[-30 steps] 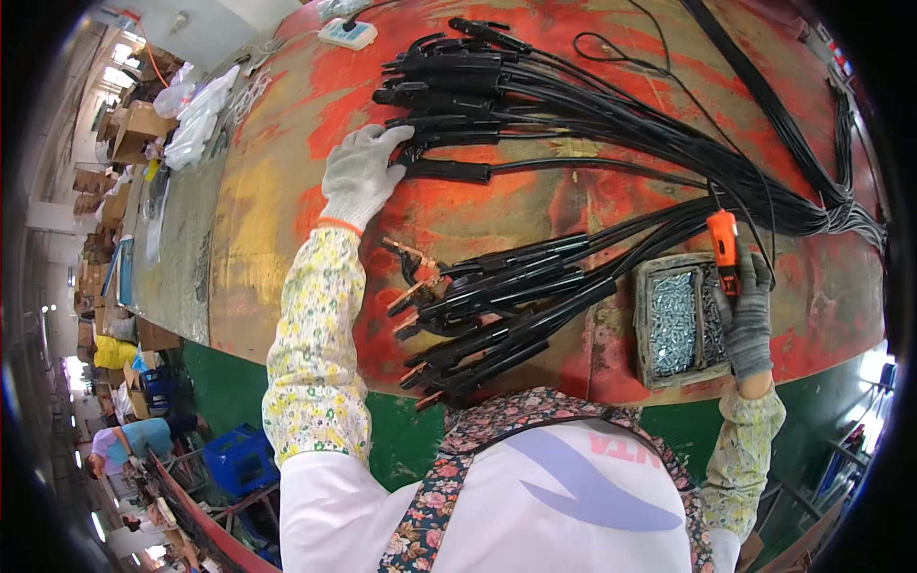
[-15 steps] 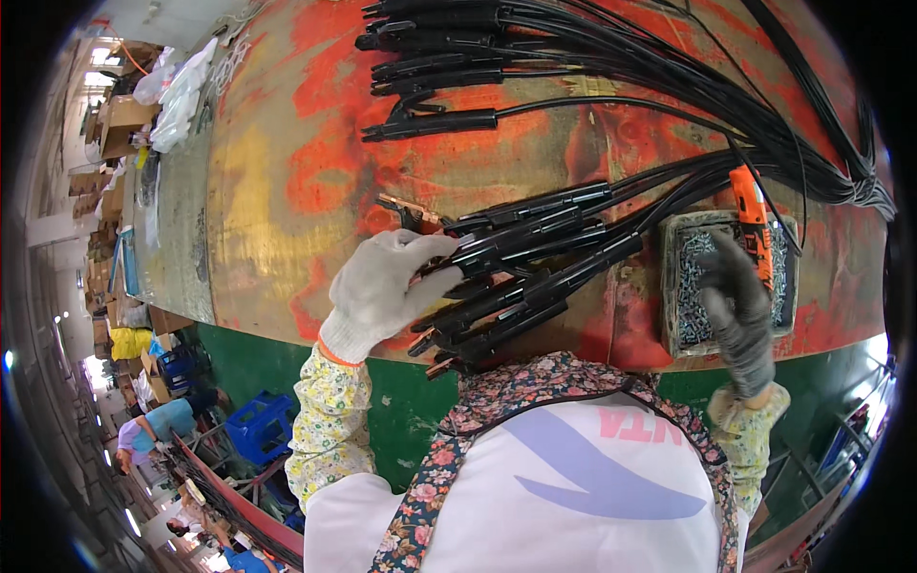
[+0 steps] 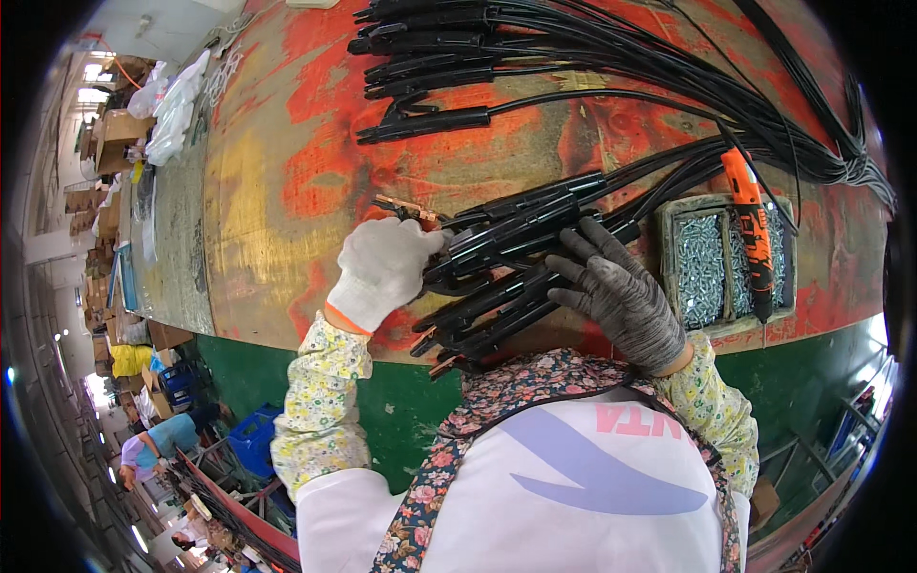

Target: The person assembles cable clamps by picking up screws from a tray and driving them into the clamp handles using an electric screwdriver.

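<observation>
Swung off the screw tray (image 3: 671, 272), the right hand (image 3: 626, 301) splays at four o'clock of the central black handle (image 3: 521, 234), the left hand (image 3: 384, 270) grasping its eight-o'clock end, seemingly singling it out; lifting needs both gripping.

Blk handle (image 3: 511, 234) end hidden by L hand (image 3: 387, 270), white obj. (image 3: 312, 3) cut off @ top, screw (image 3: 700, 272) details too small

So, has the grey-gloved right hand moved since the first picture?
Yes, the right hand moved left, from the greyish rectangular screw tray toward the black tubular tools.
</observation>
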{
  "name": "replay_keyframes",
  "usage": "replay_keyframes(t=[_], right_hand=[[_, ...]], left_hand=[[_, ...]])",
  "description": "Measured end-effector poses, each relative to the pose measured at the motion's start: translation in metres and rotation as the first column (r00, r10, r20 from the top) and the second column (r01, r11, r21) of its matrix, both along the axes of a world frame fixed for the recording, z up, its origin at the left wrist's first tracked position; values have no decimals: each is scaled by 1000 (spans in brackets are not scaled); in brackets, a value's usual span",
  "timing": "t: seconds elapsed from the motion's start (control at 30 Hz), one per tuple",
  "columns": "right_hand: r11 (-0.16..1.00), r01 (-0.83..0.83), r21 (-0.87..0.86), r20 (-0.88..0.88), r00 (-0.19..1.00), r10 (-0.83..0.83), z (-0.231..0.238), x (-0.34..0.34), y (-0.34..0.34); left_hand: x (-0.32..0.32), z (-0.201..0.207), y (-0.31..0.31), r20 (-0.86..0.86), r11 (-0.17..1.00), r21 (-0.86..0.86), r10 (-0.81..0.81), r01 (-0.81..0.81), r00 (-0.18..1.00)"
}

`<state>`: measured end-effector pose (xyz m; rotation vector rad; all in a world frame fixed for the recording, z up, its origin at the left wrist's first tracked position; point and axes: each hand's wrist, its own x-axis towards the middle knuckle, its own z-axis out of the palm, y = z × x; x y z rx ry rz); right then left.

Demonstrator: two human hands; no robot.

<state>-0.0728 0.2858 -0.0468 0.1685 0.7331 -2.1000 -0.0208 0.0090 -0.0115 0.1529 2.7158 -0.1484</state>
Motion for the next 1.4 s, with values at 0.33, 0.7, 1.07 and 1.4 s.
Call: replay_keyframes(t=[0.33,0.7,1.07,1.4], right_hand=[[992,-63,108,-103,992,74,6,2,14],[963,233,139,-225,954,-198,-5,-23,-38],[879,468,-91,-109,873,-476,32,-79,-74],[957,186,-222,-435,860,-268,78,-111,-33]], left_hand=[[-11,29,-3,6,919,-280,-287,277,958],[-13,133,7,-202,869,495,103,11,974],[11,49,39,-306,863,495,284,-103,909],[-53,54,117,-107,231,973,497,-12,861]])
